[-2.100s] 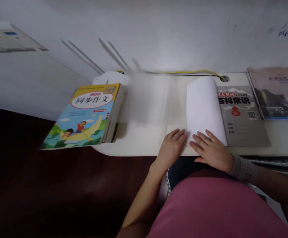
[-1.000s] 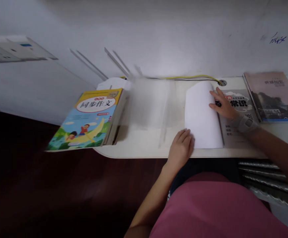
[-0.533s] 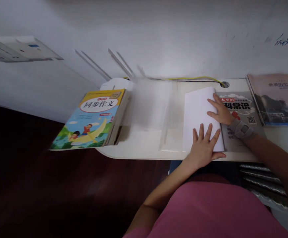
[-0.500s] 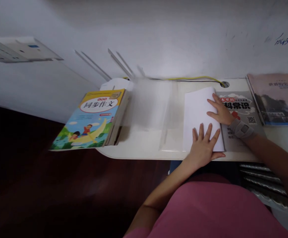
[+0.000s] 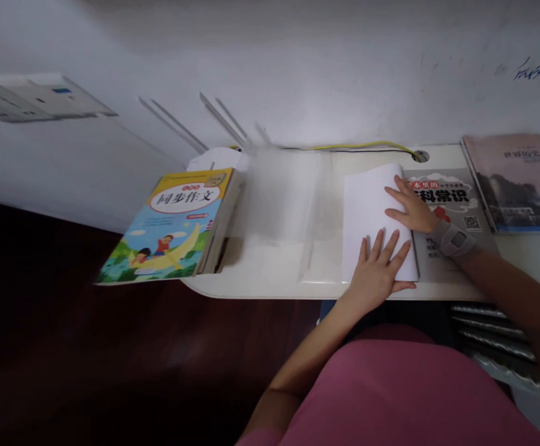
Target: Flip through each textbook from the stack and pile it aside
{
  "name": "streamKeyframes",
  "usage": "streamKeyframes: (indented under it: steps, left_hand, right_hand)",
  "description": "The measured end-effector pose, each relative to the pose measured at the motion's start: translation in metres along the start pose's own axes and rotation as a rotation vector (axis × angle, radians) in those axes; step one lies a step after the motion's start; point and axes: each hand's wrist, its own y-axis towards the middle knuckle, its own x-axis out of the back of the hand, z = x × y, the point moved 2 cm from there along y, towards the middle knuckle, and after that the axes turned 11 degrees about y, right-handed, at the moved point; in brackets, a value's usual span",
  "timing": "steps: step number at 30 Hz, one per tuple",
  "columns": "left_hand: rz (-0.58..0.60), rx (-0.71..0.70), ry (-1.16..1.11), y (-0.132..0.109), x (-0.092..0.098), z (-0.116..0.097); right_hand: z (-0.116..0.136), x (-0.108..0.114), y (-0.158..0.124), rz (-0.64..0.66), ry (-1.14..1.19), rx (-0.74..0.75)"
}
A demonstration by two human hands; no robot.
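A white sheet of paper [image 5: 365, 204] lies along the left side of a grey-covered book [image 5: 451, 248] with Chinese lettering. Its top edge curves up slightly. My left hand [image 5: 376, 272] rests flat on the lower part of the paper, fingers spread and pointing away from me. Higher up, my right hand [image 5: 409, 207] presses on the paper's right edge, also with spread fingers, and its wrist wears a grey band [image 5: 453, 238]. The forearm crosses over the book and hides part of its cover. How the paper joins the book cannot be made out.
A stack of books [image 5: 172, 223] with a colourful top cover overhangs the left end of the white desk [image 5: 260, 272]. A see-through sheet [image 5: 314, 248] lies beside the paper. At right is a pinkish book [image 5: 516, 179]. A yellow cable [image 5: 367, 144] runs along the wall.
Both hands stay flat on the paper, with the left hand shifted very slightly. The whole view has moved a little; nothing was picked up or let go.
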Motion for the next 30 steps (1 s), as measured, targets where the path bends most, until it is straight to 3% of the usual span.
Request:
streamKeyframes:
  steps: [6, 30]
  left_hand:
    - [-0.007, -0.067, 0.004, -0.0013, -0.0054, -0.0009]
    - [-0.010, -0.052, -0.022, -0.0058, -0.0073, 0.0006]
  right_hand:
    - [0.0000, -0.0022, -0.0020, -0.025, -0.004, -0.003]
    - [0.0035, -0.0071, -0.0021, 0.039, -0.073, -0.002]
